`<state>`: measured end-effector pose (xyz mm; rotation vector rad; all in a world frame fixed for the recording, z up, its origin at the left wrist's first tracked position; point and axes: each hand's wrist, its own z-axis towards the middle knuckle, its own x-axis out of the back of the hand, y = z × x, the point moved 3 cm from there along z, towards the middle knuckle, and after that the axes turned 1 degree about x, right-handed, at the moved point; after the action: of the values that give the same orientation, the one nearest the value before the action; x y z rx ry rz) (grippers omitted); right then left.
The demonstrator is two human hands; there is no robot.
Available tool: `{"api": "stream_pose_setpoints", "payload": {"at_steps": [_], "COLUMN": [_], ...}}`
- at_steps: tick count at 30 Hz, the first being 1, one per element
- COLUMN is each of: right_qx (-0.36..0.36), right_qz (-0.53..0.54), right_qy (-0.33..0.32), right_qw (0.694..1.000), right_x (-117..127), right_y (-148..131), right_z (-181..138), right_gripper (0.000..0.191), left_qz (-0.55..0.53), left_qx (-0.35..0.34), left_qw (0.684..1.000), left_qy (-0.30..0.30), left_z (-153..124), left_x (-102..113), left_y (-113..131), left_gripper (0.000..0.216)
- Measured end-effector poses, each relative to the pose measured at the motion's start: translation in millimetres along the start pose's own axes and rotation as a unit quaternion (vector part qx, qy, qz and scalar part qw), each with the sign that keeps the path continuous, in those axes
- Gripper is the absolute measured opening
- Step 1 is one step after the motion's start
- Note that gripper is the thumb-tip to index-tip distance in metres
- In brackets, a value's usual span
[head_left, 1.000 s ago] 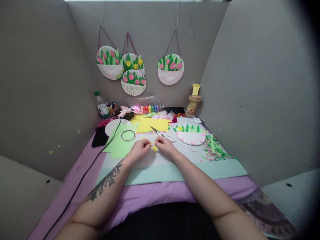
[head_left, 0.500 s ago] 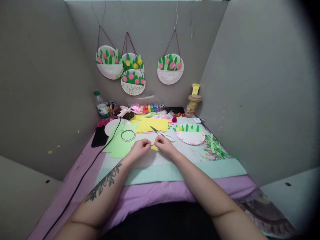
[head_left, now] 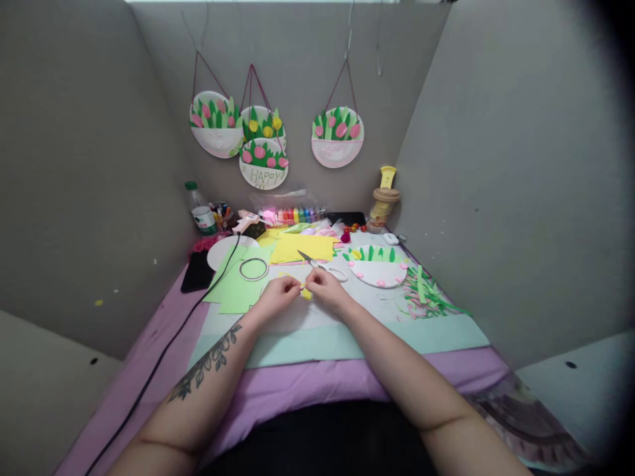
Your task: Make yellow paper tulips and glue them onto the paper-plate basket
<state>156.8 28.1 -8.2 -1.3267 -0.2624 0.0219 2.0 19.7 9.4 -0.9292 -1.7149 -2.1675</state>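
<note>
My left hand (head_left: 278,294) and my right hand (head_left: 325,288) meet over the white work surface, fingertips pinched almost together. Between them is a small yellow paper piece, mostly covered by the fingers. Just below the fingertips, a yellow scrap (head_left: 307,295) shows; whether it touches my fingers I cannot tell. Scissors (head_left: 333,272) with white handles lie just beyond my right hand, blades pointing at the yellow paper sheets (head_left: 302,248). To the right rests a decorated paper plate (head_left: 380,272) with green leaves, a yellow flower and pink blossoms.
Green sheets (head_left: 235,291) and a roll of tape (head_left: 254,269) lie on the left. A glue gun (head_left: 247,222) trails a black cord (head_left: 169,347) along the left side. Green and pink paper strips (head_left: 429,297) are heaped at right. Finished plates (head_left: 337,152) hang on the back wall.
Both hands stay in nearly the same place, fingertips still pinched together. The yellow scrap below them looks slightly turned. Nothing else on the table has moved.
</note>
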Motion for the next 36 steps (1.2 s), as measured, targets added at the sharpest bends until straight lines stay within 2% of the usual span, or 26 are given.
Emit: {"api": "stream_pose_setpoints", "payload": {"at_steps": [13, 27, 36], "right_qx": [-0.007, -0.008, -0.014], "right_qz": [0.017, 0.02, 0.016], "right_qy": [0.003, -0.008, -0.019], "right_qw": [1.0, 1.0, 1.0], "right_x": [-0.7, -1.5, -1.3], "right_y": [-0.7, 0.4, 0.2], "right_z": [0.1, -0.4, -0.5], "right_gripper": [0.005, 0.004, 0.003], "left_qz": [0.008, 0.052, 0.055], "left_qx": [0.001, -0.01, -0.011], "left_qw": [1.0, 0.998, 0.998], "left_qy": [-0.004, 0.026, 0.019], "left_z": [-0.3, -3.8, -2.8], "left_x": [0.7, 4.3, 4.5], "left_y": [2.5, 4.4, 3.7], "left_gripper": [0.028, 0.016, 0.017]}}
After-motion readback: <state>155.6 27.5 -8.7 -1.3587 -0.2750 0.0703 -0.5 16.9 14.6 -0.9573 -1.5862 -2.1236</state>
